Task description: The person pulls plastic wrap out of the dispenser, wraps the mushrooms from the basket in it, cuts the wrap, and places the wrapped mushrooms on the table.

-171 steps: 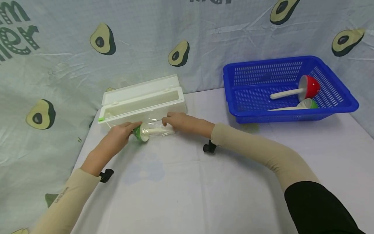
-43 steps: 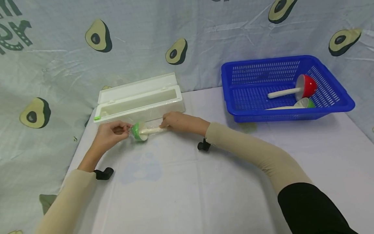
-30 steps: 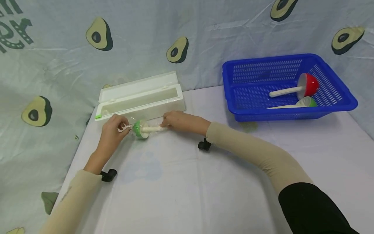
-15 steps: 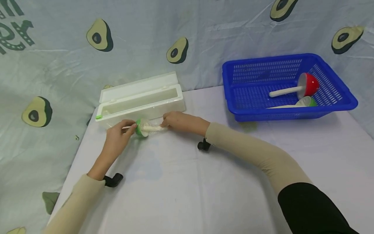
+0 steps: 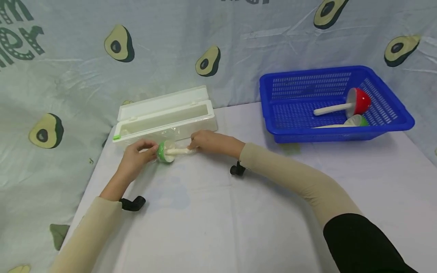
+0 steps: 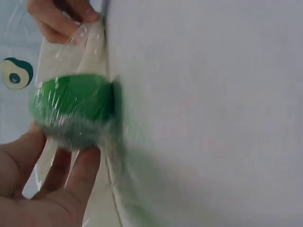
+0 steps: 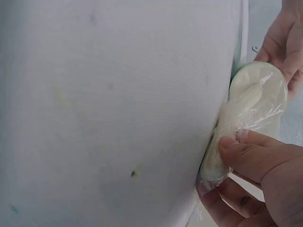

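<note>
A mushroom-shaped ladle (image 5: 166, 152) with a green bowl and a pale handle lies along the front of a white box, wrapped in clear plastic wrap (image 7: 265, 118). My left hand (image 5: 136, 157) has thumb and fingers around the wrapped underside of the green bowl (image 6: 73, 99). At the opposite end, my right hand (image 5: 213, 143) pinches the handle tip (image 7: 215, 163) through the film. Wrinkled film covers the bowl and the handle in both wrist views.
The long white box (image 5: 177, 128) stands at the back with its lid raised and a green tab on its left end. To the right, a blue basket (image 5: 341, 135) holds a red dotted ladle (image 5: 363, 102) and another green-bowled ladle (image 5: 361, 120). White cloth covers the table.
The film first lay looser around the ladle and is now drawn close to it. My left hand went from the film beyond the bowl to the bowl itself; the right stayed at the handle.
</note>
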`<move>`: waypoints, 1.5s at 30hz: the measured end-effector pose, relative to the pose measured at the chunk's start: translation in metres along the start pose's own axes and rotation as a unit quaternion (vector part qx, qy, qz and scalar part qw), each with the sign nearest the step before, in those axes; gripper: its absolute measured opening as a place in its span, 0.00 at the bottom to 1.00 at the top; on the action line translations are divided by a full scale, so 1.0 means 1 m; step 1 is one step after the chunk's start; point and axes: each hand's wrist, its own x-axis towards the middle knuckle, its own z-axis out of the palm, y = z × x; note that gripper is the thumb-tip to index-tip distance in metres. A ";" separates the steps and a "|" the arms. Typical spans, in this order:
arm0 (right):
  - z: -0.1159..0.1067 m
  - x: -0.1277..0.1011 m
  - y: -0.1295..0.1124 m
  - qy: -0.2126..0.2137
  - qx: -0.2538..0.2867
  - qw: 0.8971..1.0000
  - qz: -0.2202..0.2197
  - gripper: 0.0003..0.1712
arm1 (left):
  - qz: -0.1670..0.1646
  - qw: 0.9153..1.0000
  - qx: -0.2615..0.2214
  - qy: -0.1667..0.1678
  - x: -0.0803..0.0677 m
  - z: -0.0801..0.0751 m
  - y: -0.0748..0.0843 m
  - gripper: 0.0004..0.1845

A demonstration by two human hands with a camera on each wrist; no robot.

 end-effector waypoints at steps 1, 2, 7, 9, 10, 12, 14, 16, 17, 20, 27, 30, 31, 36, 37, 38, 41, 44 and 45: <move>0.000 0.000 0.000 0.001 0.000 1.000 -0.003 0.16 | 0.008 1.000 0.023 -0.013 -0.003 -0.006 0.000 0.20; 0.001 0.001 -0.001 0.001 0.000 1.000 -0.005 0.16 | 0.022 0.999 0.047 -0.018 -0.006 -0.012 -0.001 0.19; -0.001 0.002 -0.002 -0.005 -0.019 1.000 -0.010 0.17 | 0.121 0.971 0.169 0.122 -0.015 -0.039 -0.005 0.14; -0.004 0.001 -0.002 -0.004 -0.029 1.000 -0.004 0.17 | 0.141 0.948 0.198 0.205 -0.009 -0.050 -0.009 0.17; -0.006 0.000 -0.001 -0.005 -0.032 0.999 -0.001 0.17 | 0.140 0.941 0.206 0.230 -0.005 -0.055 -0.012 0.21; -0.009 -0.001 -0.001 -0.008 -0.034 0.999 0.001 0.17 | 0.109 0.945 0.207 0.230 0.005 -0.067 -0.017 0.30; -0.011 -0.002 0.000 -0.015 -0.044 0.999 0.000 0.18 | 0.071 0.962 0.187 0.185 0.015 -0.077 -0.023 0.40; -0.013 -0.001 0.000 -0.026 -0.055 0.998 -0.003 0.18 | 0.031 0.977 0.168 0.127 0.024 -0.082 -0.028 0.48; -0.013 -0.001 0.000 -0.031 -0.064 0.997 -0.004 0.19 | 0.016 0.982 0.156 0.106 0.029 -0.084 -0.030 0.51; -0.013 0.005 -0.002 -0.049 -0.074 0.996 -0.002 0.20 | 0.000 0.987 0.139 0.080 0.036 -0.088 -0.037 0.54; -0.010 0.019 -0.011 -0.102 -0.078 0.992 0.007 0.21 | 0.014 0.984 0.153 0.092 0.022 -0.105 -0.051 0.49; -0.016 0.021 -0.014 -0.136 -0.088 0.987 0.003 0.11 | 0.035 0.983 0.150 0.100 0.021 -0.102 -0.056 0.46; -0.019 0.021 -0.015 -0.136 -0.087 0.987 -0.002 0.10 | 0.037 0.983 0.148 0.100 0.021 -0.100 -0.057 0.45; -0.046 0.035 -0.029 -0.066 -0.049 0.997 -0.008 0.14 | 0.024 0.987 0.125 0.094 0.024 -0.095 -0.060 0.44; -0.053 0.042 -0.032 -0.045 -0.040 0.998 -0.007 0.15 | 0.018 0.988 0.120 0.094 0.026 -0.095 -0.060 0.44; -0.060 0.050 -0.035 -0.031 -0.036 0.999 -0.007 0.16 | 0.014 0.989 0.115 0.093 0.027 -0.095 -0.059 0.45; -0.076 0.080 -0.039 -0.009 -0.027 1.000 -0.013 0.16 | -0.005 0.991 0.092 0.092 0.032 -0.094 -0.056 0.45; -0.079 0.113 -0.040 -0.013 -0.019 1.000 -0.020 0.16 | -0.022 0.993 0.068 0.093 0.034 -0.093 -0.056 0.44; -0.079 0.123 -0.040 -0.015 -0.013 1.000 -0.019 0.16 | -0.025 0.993 0.061 0.096 0.034 -0.093 -0.057 0.44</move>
